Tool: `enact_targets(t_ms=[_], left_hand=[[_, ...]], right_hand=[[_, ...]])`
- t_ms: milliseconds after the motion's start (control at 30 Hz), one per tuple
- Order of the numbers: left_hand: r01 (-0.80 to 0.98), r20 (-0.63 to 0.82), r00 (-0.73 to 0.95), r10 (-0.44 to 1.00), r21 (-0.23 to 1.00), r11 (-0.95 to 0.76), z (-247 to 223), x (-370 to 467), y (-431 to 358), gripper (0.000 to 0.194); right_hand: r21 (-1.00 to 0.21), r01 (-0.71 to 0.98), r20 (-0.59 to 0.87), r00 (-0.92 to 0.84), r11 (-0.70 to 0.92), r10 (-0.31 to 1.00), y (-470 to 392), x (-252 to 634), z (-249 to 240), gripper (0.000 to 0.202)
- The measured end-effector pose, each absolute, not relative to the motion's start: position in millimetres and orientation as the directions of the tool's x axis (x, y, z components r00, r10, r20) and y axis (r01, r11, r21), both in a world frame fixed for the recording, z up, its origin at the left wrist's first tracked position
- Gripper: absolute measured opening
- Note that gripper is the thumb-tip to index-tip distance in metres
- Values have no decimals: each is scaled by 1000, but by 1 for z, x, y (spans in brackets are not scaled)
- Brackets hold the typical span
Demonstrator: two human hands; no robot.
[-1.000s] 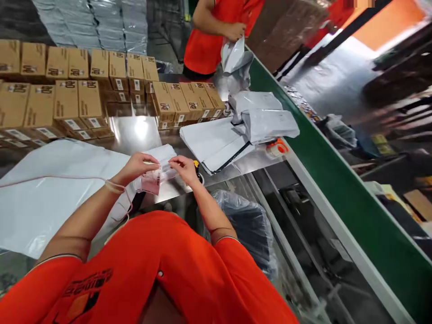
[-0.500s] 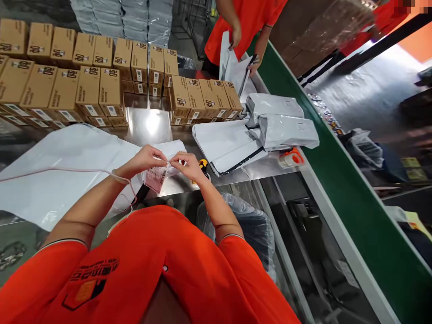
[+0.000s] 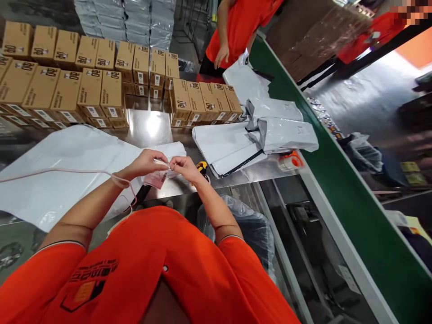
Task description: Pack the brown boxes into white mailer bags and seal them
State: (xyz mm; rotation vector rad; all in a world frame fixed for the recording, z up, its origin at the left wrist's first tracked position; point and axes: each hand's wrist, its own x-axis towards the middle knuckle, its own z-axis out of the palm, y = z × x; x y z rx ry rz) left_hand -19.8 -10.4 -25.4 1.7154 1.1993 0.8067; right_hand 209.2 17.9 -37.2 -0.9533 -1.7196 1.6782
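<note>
Pinched in my left hand [image 3: 150,163] is a pinkish printed label [image 3: 156,179], its lower part hanging below the fingers. My right hand [image 3: 185,168] meets the left at the label's upper corner, thumb and forefinger pressed together on it. A large white plastic mailer [image 3: 84,155] lies flat under and left of my left hand, one end reaching behind both hands. Just right of my right hand sits a yellow and black roll-shaped item [image 3: 202,168], partly covered by the hand. A pale cord [image 3: 77,170] runs across the mailer to my left wrist.
Rows of brown boxes [image 3: 90,92] line the table's back. A stack of white mailers [image 3: 224,144] and filled mailers [image 3: 286,132] lie right, near an orange tape dispenser [image 3: 292,161]. A green conveyor [image 3: 354,216] runs along the right. A co-worker [image 3: 236,31] stands opposite; a lined bin [image 3: 249,225] sits below.
The label has tilted and shows less of its print, while my hands stay together at its corner. The co-worker's mailer has been lowered onto the pile, and one of their hands is off it.
</note>
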Motion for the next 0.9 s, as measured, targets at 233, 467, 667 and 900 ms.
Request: enact_targets(t_ms=[233,467,667,900], left_hand=[[444,495,346,797,662,-604,-63,-20,-17,35],[373,565,348,749,649,-663,-65,-19,-19,48],[328,516,320,794,726,-604,-65,-20,-23,53],[324,513,408,755,692,-645,-61,-23,-24,46]], right_hand=[[-883,-43,-353,-598,-468,720,14,196,-51,25],[-848,-5,-445,-536,-530,717,11,190,-51,17],[-898,-3,-375,-517,-440,769,5,188,-50,28],[-909,31,-362,-549,-415,753,5,186,-48,24]])
